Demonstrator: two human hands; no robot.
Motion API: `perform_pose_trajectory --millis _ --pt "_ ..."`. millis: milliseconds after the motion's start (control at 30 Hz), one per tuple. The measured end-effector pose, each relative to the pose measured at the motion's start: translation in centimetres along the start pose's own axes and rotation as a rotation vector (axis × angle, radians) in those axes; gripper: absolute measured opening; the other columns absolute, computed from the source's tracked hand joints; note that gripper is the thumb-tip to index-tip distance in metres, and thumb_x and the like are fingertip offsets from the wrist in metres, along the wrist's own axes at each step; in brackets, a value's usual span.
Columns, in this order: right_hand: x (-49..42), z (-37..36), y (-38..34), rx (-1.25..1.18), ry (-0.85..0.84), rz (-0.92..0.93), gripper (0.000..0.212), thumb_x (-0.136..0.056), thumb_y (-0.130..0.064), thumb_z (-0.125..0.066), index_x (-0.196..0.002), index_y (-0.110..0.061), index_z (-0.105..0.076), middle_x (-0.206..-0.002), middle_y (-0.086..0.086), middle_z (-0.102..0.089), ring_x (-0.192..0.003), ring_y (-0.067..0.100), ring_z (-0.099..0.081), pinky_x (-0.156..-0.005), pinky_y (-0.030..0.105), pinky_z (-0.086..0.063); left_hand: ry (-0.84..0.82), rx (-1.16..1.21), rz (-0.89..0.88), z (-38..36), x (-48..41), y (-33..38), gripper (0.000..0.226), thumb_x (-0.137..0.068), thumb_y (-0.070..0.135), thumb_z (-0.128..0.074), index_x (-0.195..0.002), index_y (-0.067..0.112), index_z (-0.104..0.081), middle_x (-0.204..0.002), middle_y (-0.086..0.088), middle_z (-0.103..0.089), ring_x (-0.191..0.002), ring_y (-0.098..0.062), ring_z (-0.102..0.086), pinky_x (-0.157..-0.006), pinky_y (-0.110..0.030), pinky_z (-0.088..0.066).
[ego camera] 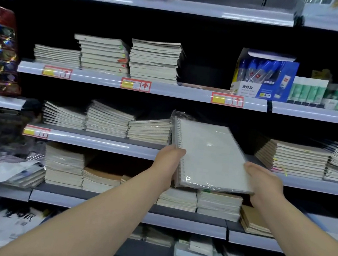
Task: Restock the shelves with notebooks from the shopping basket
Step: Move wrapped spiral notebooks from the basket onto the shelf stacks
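Our left hand (168,161) and right hand (262,183) each grip the notebook (211,155) by its sides. We'd level it, then slide it into what's probably a gap on the shelf (104,143).

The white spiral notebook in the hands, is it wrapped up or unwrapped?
Wrapped. The white spiral-bound notebook has shiny clear plastic film crinkling past its top corner and glinting along its bottom edge.

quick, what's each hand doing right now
Left hand: grips the left, spiral edge of the wrapped notebook.
Right hand: grips the notebook's lower right corner.
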State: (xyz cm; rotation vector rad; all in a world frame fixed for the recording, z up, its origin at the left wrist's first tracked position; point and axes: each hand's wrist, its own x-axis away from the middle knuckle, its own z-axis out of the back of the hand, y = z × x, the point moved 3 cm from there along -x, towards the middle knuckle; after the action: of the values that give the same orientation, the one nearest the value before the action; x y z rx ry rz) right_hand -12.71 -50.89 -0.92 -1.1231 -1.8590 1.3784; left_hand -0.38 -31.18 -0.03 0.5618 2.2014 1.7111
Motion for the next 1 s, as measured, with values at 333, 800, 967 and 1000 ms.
perform_pose_trajectory --millis 333,800,967,1000 --pt "-6.8 -4.5 0.1 -0.064 0.051 -0.007 0.008 -0.085 -0.005 -0.067 -0.09 -0.012 -0.067 -0.111 0.013 -0.069 -0.069 0.013 -0.064 -0.077 0.027 -0.056 -0.007 -0.127 -0.048 -0.7 -6.4 3.6 0.004 -0.088 0.01 -0.055 -0.088 0.013 -0.054 -0.073 -0.009 -0.047 -0.056 -0.019 -0.04 -0.051 -0.025 -0.031" --pt "-13.1 -10.5 2.3 0.034 0.132 -0.108 0.038 -0.079 -0.013 -0.077 -0.112 -0.001 -0.062 -0.106 0.013 -0.066 -0.103 0.032 -0.063 -0.096 0.046 -0.05 -0.103 -0.091 -0.213 0.7 -13.8 5.0 0.023 -0.081 0.017 -0.055 -0.06 0.028 -0.056 -0.071 0.004 -0.056 -0.072 -0.022 -0.053 -0.055 -0.026 -0.043" --pt "-14.4 -11.6 2.2 0.091 0.115 -0.074 0.024 -0.084 -0.008 -0.068 -0.105 0.0 -0.062 -0.092 0.01 -0.059 -0.078 0.025 -0.058 -0.075 0.034 -0.049 -0.148 -0.198 -0.333 0.9 -14.0 5.4 0.024 -0.091 0.019 -0.058 -0.095 0.042 -0.051 -0.087 0.036 -0.058 -0.086 0.009 -0.054 -0.068 -0.008 -0.041" --pt "-14.5 -11.7 2.1 0.115 0.1 -0.047 0.011 -0.085 -0.008 -0.066 -0.094 -0.004 -0.063 -0.089 0.008 -0.058 -0.067 0.021 -0.054 -0.07 0.032 -0.046 -0.152 -0.238 -0.365 0.9 -14.0 5.3 0.028 -0.091 0.02 -0.06 -0.109 0.04 -0.054 -0.101 0.037 -0.06 -0.099 0.007 -0.055 -0.081 -0.008 -0.043"
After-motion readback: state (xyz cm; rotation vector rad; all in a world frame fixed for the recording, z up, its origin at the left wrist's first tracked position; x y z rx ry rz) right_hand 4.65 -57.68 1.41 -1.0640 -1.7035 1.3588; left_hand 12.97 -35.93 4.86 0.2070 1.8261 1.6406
